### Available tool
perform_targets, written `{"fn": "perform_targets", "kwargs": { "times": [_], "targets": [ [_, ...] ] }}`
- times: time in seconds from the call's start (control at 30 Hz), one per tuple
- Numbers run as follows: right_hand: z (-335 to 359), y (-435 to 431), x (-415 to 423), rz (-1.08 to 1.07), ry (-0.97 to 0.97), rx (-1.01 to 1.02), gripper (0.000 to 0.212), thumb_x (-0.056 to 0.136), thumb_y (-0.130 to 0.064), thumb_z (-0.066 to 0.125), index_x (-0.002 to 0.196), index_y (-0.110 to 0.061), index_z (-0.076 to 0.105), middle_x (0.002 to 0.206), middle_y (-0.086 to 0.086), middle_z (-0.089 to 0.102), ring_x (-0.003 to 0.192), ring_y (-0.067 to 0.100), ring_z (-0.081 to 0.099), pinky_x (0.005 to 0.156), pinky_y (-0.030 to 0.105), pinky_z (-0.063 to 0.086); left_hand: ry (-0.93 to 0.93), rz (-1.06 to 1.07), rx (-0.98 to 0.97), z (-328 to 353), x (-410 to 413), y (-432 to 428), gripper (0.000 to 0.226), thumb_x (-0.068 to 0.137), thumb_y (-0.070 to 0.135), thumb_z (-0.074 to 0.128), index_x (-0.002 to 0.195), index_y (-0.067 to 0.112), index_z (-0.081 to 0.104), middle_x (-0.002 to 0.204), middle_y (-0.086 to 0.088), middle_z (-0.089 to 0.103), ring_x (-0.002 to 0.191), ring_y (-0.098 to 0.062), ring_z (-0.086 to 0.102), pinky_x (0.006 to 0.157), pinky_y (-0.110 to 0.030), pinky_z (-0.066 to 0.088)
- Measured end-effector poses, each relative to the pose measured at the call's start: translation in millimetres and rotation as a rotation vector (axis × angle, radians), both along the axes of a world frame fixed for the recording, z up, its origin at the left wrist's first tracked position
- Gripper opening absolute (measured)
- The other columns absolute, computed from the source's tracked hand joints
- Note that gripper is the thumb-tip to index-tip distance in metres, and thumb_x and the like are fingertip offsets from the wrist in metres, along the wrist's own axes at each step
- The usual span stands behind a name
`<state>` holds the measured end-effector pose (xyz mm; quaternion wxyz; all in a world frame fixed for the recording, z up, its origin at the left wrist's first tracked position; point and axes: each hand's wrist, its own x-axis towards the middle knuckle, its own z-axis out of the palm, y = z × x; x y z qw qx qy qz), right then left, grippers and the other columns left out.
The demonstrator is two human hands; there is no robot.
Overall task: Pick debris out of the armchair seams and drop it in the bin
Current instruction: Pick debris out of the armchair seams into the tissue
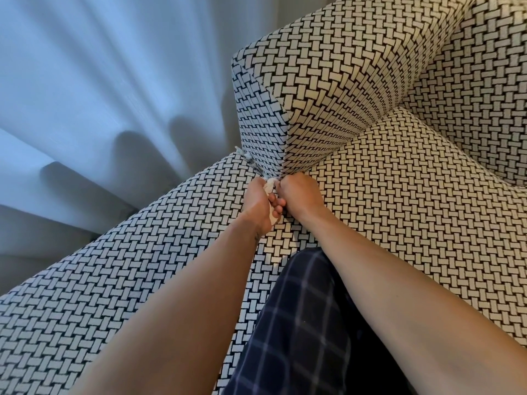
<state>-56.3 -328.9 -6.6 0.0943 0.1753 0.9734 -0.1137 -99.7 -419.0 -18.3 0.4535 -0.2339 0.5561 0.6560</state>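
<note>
Left hand: the left hand is clenched round a wad of crumpled paper scraps; white paper shows above its thumb and below its curled fingers.
Right hand: the right hand sits just beside the left, knuckles up and fingers curled down. Its fingertips are hidden, so whether it pinches anything cannot be told.
Seam: both hands meet at the near end of the seam between the armrest and the seat cushion of the woven-pattern armchair.
Debris left in seam: a few pale bits of debris stick out of the seam just beyond the left hand's knuckles.
Behind the hands: a pale curtain hangs in folds past the left forearm.
Below the forearms: a dark checked trouser leg lies between them.
</note>
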Motion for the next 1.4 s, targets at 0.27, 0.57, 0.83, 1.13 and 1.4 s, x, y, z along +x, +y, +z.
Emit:
{"fn": "perform_targets", "kwargs": {
  "times": [0.27, 0.57, 0.83, 1.13, 1.4],
  "targets": [
    [2.4, -3.1, 1.0, 0.100, -0.008, 0.116, 0.031, 0.099, -0.015, 0.053, 0.068, -0.022, 0.055, 0.066, -0.001, 0.051, 0.068, 0.024, 0.059, 0.062, 0.033, 0.044, -0.003, -0.005, -0.004, 1.3, 0.0, -0.5, 0.045, 0.097, 0.034, 0.034, 0.057, 0.018, 0.049, 0.059, 0.000, 0.042, 0.034, -0.009, 0.039, 0.033, -0.018, 0.026],
    [7.5, -5.9, 5.3, 0.156, 0.040, 0.121, 0.030, 0.099, -0.020, 0.056, 0.070, -0.025, 0.056, 0.064, -0.006, 0.048, 0.070, 0.021, 0.066, 0.064, 0.032, 0.049, 0.011, -0.014, -0.004, 1.3, 0.0, -0.4, 0.049, 0.098, 0.035, 0.033, 0.054, 0.020, 0.047, 0.057, 0.002, 0.040, 0.036, -0.009, 0.036, 0.033, -0.018, 0.026],
    [8.1, -5.9, 7.4, 0.166, 0.032, 0.158, 0.022, 0.098, -0.019, 0.057, 0.076, -0.021, 0.061, 0.083, 0.004, 0.069, 0.079, 0.026, 0.070, 0.070, 0.037, 0.054, 0.006, -0.014, 0.005, -0.2, -0.6, -0.2, 0.050, 0.098, 0.037, 0.032, 0.054, 0.020, 0.047, 0.056, 0.003, 0.040, 0.036, -0.009, 0.036, 0.033, -0.017, 0.026],
    [6.9, -1.9, 12.3, 0.208, 0.092, 0.167, 0.014, 0.098, -0.017, 0.057, 0.096, -0.008, 0.068, 0.088, 0.010, 0.073, 0.082, 0.032, 0.071, 0.068, 0.037, 0.048, 0.022, -0.034, -0.002, -1.7, -1.2, -0.1, 0.053, 0.098, 0.039, 0.032, 0.051, 0.020, 0.046, 0.050, 0.002, 0.042, 0.037, -0.010, 0.035, 0.033, -0.019, 0.026],
    [-6.7, 6.0, 25.8, 0.054, 0.374, 0.132, 0.029, 0.101, -0.027, 0.056, 0.081, -0.012, 0.070, 0.059, 0.005, 0.065, 0.048, 0.026, 0.061, 0.052, 0.032, 0.051, 0.042, -0.046, 0.025, -3.3, -1.7, -0.7, 0.049, 0.098, 0.032, 0.033, 0.056, 0.015, 0.052, 0.056, -0.001, 0.045, 0.037, -0.010, 0.040, 0.032, -0.019, 0.027]
  ]
}}
